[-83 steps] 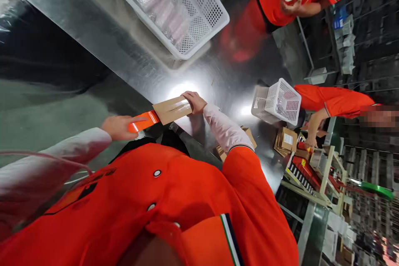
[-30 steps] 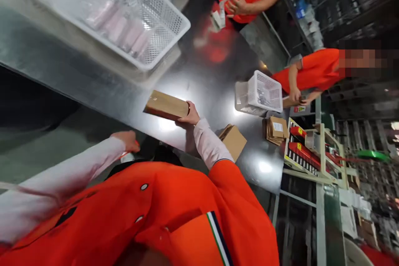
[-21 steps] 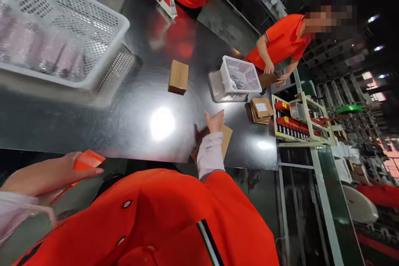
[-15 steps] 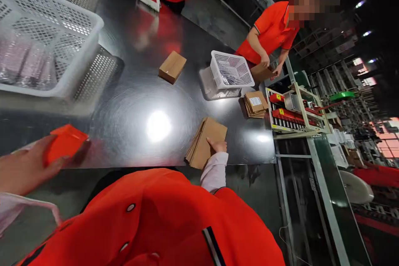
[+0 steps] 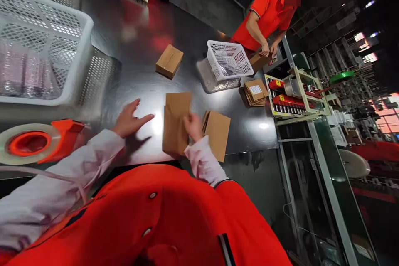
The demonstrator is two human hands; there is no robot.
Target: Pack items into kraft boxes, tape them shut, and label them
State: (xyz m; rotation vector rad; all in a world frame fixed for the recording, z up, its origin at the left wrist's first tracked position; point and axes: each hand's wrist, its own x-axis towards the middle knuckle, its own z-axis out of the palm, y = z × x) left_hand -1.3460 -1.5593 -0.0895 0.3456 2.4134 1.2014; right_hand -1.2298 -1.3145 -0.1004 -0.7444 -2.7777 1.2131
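Observation:
In my right hand (image 5: 193,126) is a flat folded cardboard box (image 5: 176,122), gripped at its right edge just above the metal table. My left hand (image 5: 129,120) is held open to the left of that box, thumb and fingers apart, touching nothing. Right beside my right wrist lies a stack of flat cardboard boxes (image 5: 218,133) at the table's near edge. An orange tape dispenser (image 5: 64,139) with a large roll of clear tape rests at the lower left, beyond my left forearm.
A large white basket (image 5: 79,50) with plastic-wrapped packs stands at left. Ahead are a closed carton (image 5: 169,61), a smaller white basket (image 5: 230,75) and labelled flat cartons (image 5: 255,92). A co-worker (image 5: 264,16) handles a box by the roller conveyor (image 5: 291,102); another person stands across the table.
My left hand has let go of the orange tape dispenser and moved right. My right hand has taken a flat box off the stack and brought it left.

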